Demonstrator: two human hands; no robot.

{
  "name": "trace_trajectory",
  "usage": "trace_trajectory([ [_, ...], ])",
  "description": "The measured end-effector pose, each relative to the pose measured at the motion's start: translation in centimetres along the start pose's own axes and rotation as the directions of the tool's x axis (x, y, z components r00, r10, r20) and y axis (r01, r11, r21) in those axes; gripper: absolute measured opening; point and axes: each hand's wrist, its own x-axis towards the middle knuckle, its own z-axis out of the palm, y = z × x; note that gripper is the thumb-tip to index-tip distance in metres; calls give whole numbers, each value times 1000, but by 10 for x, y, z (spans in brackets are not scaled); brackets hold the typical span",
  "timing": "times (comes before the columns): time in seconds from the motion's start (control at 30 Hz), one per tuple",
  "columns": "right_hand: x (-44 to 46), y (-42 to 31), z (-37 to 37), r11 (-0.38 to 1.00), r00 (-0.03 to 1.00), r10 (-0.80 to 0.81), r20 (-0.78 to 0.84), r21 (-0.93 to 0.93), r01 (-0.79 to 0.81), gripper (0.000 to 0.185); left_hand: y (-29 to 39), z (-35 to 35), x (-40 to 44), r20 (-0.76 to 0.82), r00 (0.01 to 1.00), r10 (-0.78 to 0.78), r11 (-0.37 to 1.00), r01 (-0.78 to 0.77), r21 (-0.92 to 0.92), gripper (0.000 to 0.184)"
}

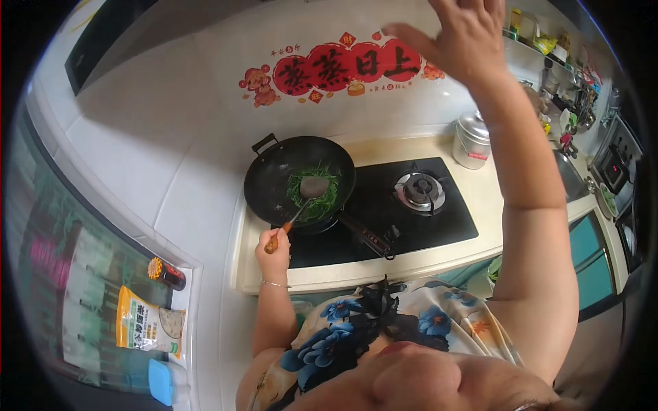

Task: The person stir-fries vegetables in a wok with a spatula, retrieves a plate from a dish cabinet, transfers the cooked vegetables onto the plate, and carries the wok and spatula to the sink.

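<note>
My left hand (273,249) is closed round the wooden handle of a spatula (314,188) at the stove's front left. The spatula's metal blade rests on chopped green vegetables (319,204) inside a black wok (269,172). This wok sits over the left burner, its long handle pointing to the front right. High at the upper right, my right hand (469,38) is raised in front of the wall with its fingers apart and nothing in it; some fingertips are cut off by the frame edge.
Right of the wok is a bare gas burner (419,192) on the black cooktop (439,226). A lidded metal pot (471,140) stands on the counter behind it. On the left sill are a dark jar (166,273), a food packet (147,325) and a blue container (160,382).
</note>
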Motion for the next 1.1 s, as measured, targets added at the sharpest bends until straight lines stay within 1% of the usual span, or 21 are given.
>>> trace_trajectory([
  [0.03, 8, 2, 7, 1000, 1000, -1, -2, 2, 1, 86, -9, 1, 1, -3, 1000, 1, 1000, -1, 0, 13],
  [0.1, 31, 5, 19, 995, 915, -93, -393, -66, 73, 86, -23, 4, 2, -13, 995, 102, 991, -101, 83, 15],
  [0.23, 53, -5, 0, 997, 941, -77, -328, -35, 69, 82, -21, 9, -6, 10, 990, 140, 980, -140, 145, 16],
  [0.3, 56, -2, -2, 990, 939, -93, -331, 73, 123, 78, -20, 14, -5, 28, 966, 255, 947, -256, 194, 16],
  [0.33, 58, 0, -5, 989, 941, -93, -324, 79, 125, 78, -16, 15, -5, 29, 968, 248, 947, -249, 201, 16],
  [0.4, 55, -2, -5, 950, 972, -127, -198, 257, 177, 76, -7, 12, -5, -16, 976, 215, 943, -203, 263, 16],
  [0.43, 46, -9, -1, 944, 974, -135, -181, 275, 182, 76, 0, 10, -5, -47, 966, 254, 923, -228, 309, 16],
  [0.5, 19, -24, 12, 986, 982, -12, -189, 160, 43, 76, 0, 3, -1, -59, 956, 286, 926, -260, 274, 16],
  [0.53, 7, -26, 30, 982, 988, -34, -151, 178, 61, 76, -14, -2, 3, -67, 977, 200, 947, -175, 270, 15],
  [0.6, -25, -12, 70, 803, 841, -452, -299, 274, 529, 83, -11, -9, 1, -63, 984, 164, 966, -147, 212, 16],
  [0.67, -87, -12, 106, 608, 864, -440, -245, 627, 487, 48, -9, -10, -1, -47, 988, 149, 969, -136, 207, 16],
  [0.7, -113, -21, 132, 524, 878, -368, -307, 712, 468, 30, -10, -9, -3, -48, 989, 141, 969, -127, 212, 15],
  [0.73, -151, -23, 158, 543, 938, -338, -79, 797, 263, 25, -11, -6, -6, -46, 991, 128, 970, -116, 212, 15],
  [0.77, -190, -25, 187, 532, 928, -275, 253, 843, -72, 23, -11, -4, -8, -35, 995, 93, 972, -83, 218, 15],
  [0.8, -228, -24, 223, 455, 795, -231, 561, 784, -422, 24, -10, -1, -9, -12, 999, 45, 984, -42, 172, 15],
  [0.87, -294, -24, 268, 679, 672, -189, 716, 589, -437, 22, -14, 1, -9, 17, 1000, 1, 992, -3, 128, 16],
  [0.93, -348, -34, 296, 625, 501, -329, 800, 582, -520, 21, -22, 0, -7, 4, 998, 56, 984, -56, 170, 17],
  [0.97, -357, -45, 295, 667, 495, -435, 752, 638, -384, 22, -24, -1, -6, 6, 998, 64, 982, -64, 175, 17],
  [1.0, -368, -57, 296, 642, 466, -479, 744, 659, -393, 24, -27, -2, -6, 11, 996, 90, 975, -90, 202, 17],
  [1.03, -372, -68, 299, 632, 498, -546, 674, 721, -284, 29, -29, -3, -6, 16, 993, 115, 967, -116, 226, 17],
  [1.1, -377, -83, 313, 678, 396, -594, 700, 700, -222, 32, -36, -2, -9, 16, 988, 152, 959, -151, 241, 17],
])
